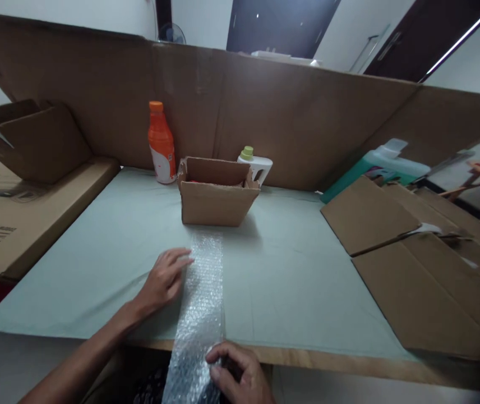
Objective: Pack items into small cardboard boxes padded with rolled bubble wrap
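Left hand (165, 279) lies flat, fingers spread, pinning the bubble wrap (200, 303) to the tabletop (290, 280), right hand (240, 373) has its grip pinched on the near end, so I'd keep it taut and straight.

Your left hand (165, 279) lies flat with its fingertips on the left edge of the bubble wrap strip (201, 306), which runs from the table's near edge up toward the small open cardboard box (216, 193). Your right hand (240, 373) pinches the strip at that near edge. Behind the box stand an orange bottle (161, 143), to its left, and a white jug (257, 165), to its right.
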Demonstrator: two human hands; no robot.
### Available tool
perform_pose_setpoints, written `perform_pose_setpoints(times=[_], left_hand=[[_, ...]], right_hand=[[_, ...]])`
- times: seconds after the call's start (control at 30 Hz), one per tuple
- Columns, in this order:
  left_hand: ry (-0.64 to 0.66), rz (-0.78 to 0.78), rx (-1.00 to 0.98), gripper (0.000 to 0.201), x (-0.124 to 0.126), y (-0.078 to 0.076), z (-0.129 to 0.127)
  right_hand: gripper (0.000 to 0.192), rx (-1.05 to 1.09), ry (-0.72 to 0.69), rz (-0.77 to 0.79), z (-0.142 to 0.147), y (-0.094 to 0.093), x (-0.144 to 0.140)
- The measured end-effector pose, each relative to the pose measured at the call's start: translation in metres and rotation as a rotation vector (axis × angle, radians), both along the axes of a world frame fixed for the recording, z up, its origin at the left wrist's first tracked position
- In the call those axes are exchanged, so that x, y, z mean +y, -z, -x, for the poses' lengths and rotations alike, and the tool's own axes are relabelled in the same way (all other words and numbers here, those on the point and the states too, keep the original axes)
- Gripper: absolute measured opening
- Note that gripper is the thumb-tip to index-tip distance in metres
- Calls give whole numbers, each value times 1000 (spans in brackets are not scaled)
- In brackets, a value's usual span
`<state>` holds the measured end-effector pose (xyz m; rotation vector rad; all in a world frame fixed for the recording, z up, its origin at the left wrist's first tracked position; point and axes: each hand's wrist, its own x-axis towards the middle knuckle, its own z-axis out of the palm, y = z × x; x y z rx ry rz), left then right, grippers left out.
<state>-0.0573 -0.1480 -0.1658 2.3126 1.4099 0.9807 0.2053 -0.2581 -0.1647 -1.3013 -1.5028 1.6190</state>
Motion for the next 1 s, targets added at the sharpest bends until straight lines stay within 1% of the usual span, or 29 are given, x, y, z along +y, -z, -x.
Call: perform_pose_setpoints(times=[0.07,0.1,0.17,0.2,0.23,0.27,0.33,0.37,0.43,0.47,0.5,0.57,0.6,0.63,0.67,0.7,0.77,0.83,0.87,0.93,1.0], left_hand=[[141,170,-110,54,-43,-4,21],[177,262,-152,58,-61,-7,27],[185,411,-219,68,-85,-12,24],[155,464,-248,74,-90,-13,17],[110,496,-279,75,-91,-13,8],[54,516,-308,71,-86,-11,-3],[-93,547,-321,58,-69,-3,-23],[-170,556,-296,54,-58,2,-31],[-279,570,-197,56,-40,11,-41],[-308,571,-140,60,-33,14,-43],[-321,567,-91,63,-29,17,-44],[-310,555,-32,67,-26,21,-42],[-302,547,-15,68,-26,22,-41],[-296,539,-6,68,-26,23,-40],[-290,535,-2,67,-27,24,-40],[-289,533,-2,67,-28,24,-40],[-304,504,-16,67,-31,23,-39],[-318,399,-54,64,-37,20,-37],[-302,327,-81,63,-42,18,-35],[-197,219,-129,63,-55,13,-31],[-68,209,-151,63,-69,10,-28]], right_hand=[[26,164,116,92,2,-10,10],[29,252,172,150,4,-14,17],[33,399,261,251,10,-19,33],[35,450,278,286,14,-21,40],[37,485,276,309,18,-21,48],[40,506,275,320,21,-20,54],[50,516,298,304,26,-16,61],[58,502,323,276,27,-13,62],[68,412,362,165,24,-6,61],[66,328,360,75,21,-2,59],[58,218,339,-40,17,1,57],[37,-26,250,-326,11,5,54],[31,-138,192,-477,9,6,54],[29,-236,131,-615,8,7,55],[33,-323,68,-727,9,8,56],[38,-399,3,-807,10,10,59],[46,-528,-110,-893,13,13,65],[41,-604,-176,-945,16,15,71],[38,-614,-188,-963,17,15,73],[33,-591,-192,-965,17,13,77],[29,-547,-214,-901,17,8,79]])
